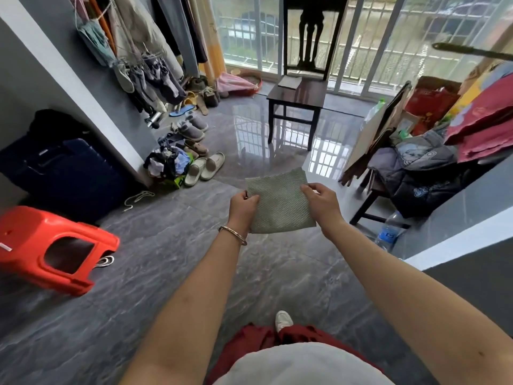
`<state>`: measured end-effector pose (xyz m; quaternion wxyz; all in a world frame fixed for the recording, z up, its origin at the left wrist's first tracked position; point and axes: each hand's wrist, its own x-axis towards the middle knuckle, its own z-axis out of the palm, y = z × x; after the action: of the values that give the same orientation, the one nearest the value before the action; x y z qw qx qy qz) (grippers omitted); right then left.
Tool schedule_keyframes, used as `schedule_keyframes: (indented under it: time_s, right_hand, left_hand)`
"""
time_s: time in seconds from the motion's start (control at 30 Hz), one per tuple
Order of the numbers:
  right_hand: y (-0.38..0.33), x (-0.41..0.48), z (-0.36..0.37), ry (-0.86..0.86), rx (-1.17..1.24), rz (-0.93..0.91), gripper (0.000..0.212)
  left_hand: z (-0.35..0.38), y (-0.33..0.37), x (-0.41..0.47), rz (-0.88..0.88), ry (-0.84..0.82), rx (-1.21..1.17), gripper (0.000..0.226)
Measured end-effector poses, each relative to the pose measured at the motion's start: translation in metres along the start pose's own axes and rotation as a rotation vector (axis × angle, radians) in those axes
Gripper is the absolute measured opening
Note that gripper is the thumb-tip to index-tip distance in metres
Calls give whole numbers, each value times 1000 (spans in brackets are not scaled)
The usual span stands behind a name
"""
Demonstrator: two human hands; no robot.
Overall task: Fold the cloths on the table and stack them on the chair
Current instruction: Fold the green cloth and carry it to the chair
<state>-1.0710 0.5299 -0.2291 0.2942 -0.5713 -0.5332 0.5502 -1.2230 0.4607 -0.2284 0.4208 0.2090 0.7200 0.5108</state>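
Standing well short of the chair (pixel 305 93), a person is seen from above, with one white shoe (pixel 283 320) planted on the grey tiled floor (pixel 172 273). Both bare arms are stretched toward the chair, and a metal bracelet (pixel 232 235) is worn on the left wrist. A green textured cloth (pixel 280 204) is held in the air between the two hands, in line with the chair and well apart from its seat. Its left edge is pinched by the left hand (pixel 244 202), whose fingers are curled round it, and its upper right edge is pinched between the thumb and fingers of the right hand (pixel 322 201). The cloth is spread flat and slightly tilted, with its lower corner hanging below both grips and its far corner pointed toward the chair. A red plastic stool (pixel 55 248) is tipped on its side far to the chair's left and nearer the camera, and a water bottle (pixel 388 232) is seen on the floor to the chair's right. Pale slippers (pixel 205 168) are laid on the floor to the chair's front left. On the chair's seat, at its back left corner, a small folded cloth (pixel 289 82) is laid flat.
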Motion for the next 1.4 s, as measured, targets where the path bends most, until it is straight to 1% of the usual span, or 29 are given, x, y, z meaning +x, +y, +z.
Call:
schedule_keyframes:
  time_s: [0.17, 0.27, 0.5, 0.83, 0.97, 1.1, 1.3, 1.4]
  right_hand:
    - [-4, 25, 5, -3, -7, 16, 27]
    - [-7, 38, 11, -8, 1, 28, 28]
    - [-21, 80, 35, 16, 5, 45, 19]
    - [-68, 158, 91, 101, 39, 28, 18]
    - [-84, 179, 113, 114, 45, 24, 15]
    - [-92, 196, 129, 135, 40, 25, 18]
    - [-104, 224, 140, 132, 44, 40, 14]
    - [-109, 237, 142, 134, 58, 40, 15]
  left_hand:
    - [5, 7, 26, -35, 7, -2, 28]
    - [6, 12, 44, -48, 6, 0, 27]
    - [1, 28, 99, -70, -43, -21, 28]
    - [-23, 81, 198, -41, -137, -9, 25]
    - [-34, 99, 231, -28, -142, 7, 27]
    - [-39, 108, 255, -15, -134, 13, 30]
    - [-42, 115, 290, -36, -164, 27, 20]
    - [-39, 119, 307, -46, -157, 38, 26]
